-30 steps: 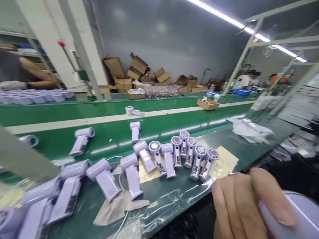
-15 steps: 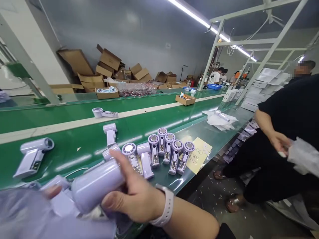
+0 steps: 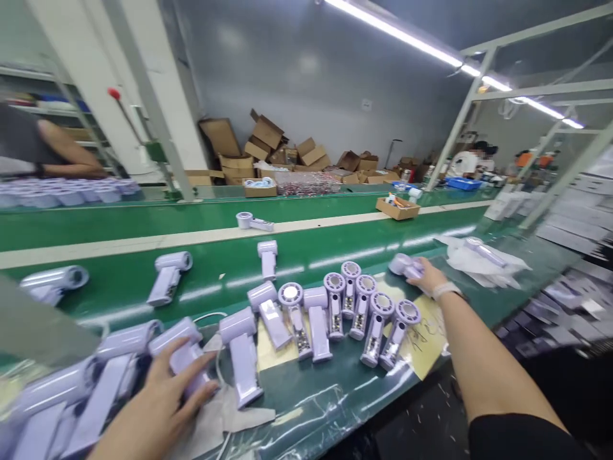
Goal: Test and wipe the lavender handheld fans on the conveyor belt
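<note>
I'm working both sides of the tabletop (image 3: pixel 299 396)!
My right fingers (image 3: pixel 421 271) are holding a lilac fan (image 3: pixel 400 264), right of centre; my left fingers (image 3: pixel 194 372) are spreading wide over another fan (image 3: pixel 188 328), lower left.

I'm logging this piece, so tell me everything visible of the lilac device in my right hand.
The lilac device looks like glossy plastic, with a rounded head and a handle leading off it. The head lies to the left, the handle runs right, near the far edge of the yellow paper. Your right hand hides part of the handle; whether the device touches the bench is unclear.
</note>
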Available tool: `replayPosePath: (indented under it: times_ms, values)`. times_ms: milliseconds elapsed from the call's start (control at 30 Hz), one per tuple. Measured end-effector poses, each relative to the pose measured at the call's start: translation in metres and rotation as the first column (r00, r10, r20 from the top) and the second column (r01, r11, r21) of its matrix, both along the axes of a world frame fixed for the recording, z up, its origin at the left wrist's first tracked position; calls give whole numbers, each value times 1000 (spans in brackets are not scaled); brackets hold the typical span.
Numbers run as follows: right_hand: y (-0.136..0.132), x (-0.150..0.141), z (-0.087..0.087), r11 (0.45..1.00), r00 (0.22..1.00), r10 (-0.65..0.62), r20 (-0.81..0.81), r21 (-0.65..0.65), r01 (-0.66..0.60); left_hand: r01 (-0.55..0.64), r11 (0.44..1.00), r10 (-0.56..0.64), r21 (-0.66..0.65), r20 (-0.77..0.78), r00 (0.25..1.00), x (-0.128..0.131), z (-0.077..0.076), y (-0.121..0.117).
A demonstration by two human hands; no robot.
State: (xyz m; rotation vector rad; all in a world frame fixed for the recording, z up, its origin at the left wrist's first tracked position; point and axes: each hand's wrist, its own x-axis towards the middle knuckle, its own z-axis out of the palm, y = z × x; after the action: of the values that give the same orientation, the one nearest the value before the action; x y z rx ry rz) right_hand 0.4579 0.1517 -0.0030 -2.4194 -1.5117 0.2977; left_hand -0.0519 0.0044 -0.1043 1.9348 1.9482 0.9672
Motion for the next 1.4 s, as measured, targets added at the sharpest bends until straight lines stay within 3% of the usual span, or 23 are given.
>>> replayPosePath:
  times_ms: [67,133,200,267,300,367,433,467,533,633,700,800,867,900,933,967,1067,1133,1200,1300,1400]
  values:
    - [6,5,-4,994,989,-108,106,12,107,-80,994,76,-74,-64,995,11,-2,-7]
    - [20,-9,-3,990,973,-135,187,57,127,-125,983,121,-136,-36,992,17,7,-8]
    - [43,-43,3,997,969,-40,243,76,22,-151,974,167,-168,86,982,15,24,-8]
    - [68,-98,6,981,948,176,264,27,-190,-170,974,211,-150,334,919,8,45,-13]
    - [77,-131,6,948,916,313,251,-21,-318,-173,976,215,-130,498,840,5,54,-19]
    - [89,-200,0,828,807,561,183,-114,-549,-140,983,177,-116,798,576,4,67,-35]
    - [89,-262,-7,682,677,730,98,-163,-712,-47,988,151,-144,939,308,6,71,-55]
    - [86,-287,-8,626,625,778,69,-171,-761,1,987,157,-162,961,229,8,69,-65]
    - [76,-323,-4,549,550,834,40,-156,-821,66,980,174,-187,969,174,8,62,-80]
    - [47,-347,15,462,462,887,22,-76,-883,32,980,192,-197,974,118,2,51,-86]
    - [14,-352,26,374,374,927,-5,-7,-927,-4,983,185,-185,983,-5,-2,50,-78]
    - [-55,-355,22,199,194,979,-57,106,-974,-69,997,34,-46,986,-162,-4,53,-59]
    - [-100,-355,8,73,56,996,-70,284,-956,-120,993,-20,-2,982,-185,-3,54,-52]
    - [-118,-355,-1,52,12,993,-115,349,-936,-141,990,-30,4,983,-182,-4,54,-51]
    - [-133,-357,-10,73,0,983,-184,391,-918,-157,988,-34,7,984,-173,-5,54,-53]
    - [-144,-360,-20,129,33,968,-250,378,-917,-166,986,-37,10,986,-161,-6,53,-56]
    - [-162,-379,-46,286,235,927,-292,149,-946,-217,975,-64,40,993,-103,-15,54,-68]
    - [-170,-395,-61,270,256,940,-227,34,-962,-282,957,-88,68,995,-57,-22,57,-74]
    - [-178,-406,-73,210,201,952,-232,18,-977,-314,944,-116,103,993,-24,-29,60,-78]
    - [-184,-402,-77,173,166,947,-277,0,-985,-298,943,-162,146,986,-29,-34,62,-80]
    - [-180,-381,-69,174,108,828,-550,69,-982,-295,939,-196,175,980,-41,-30,61,-77]
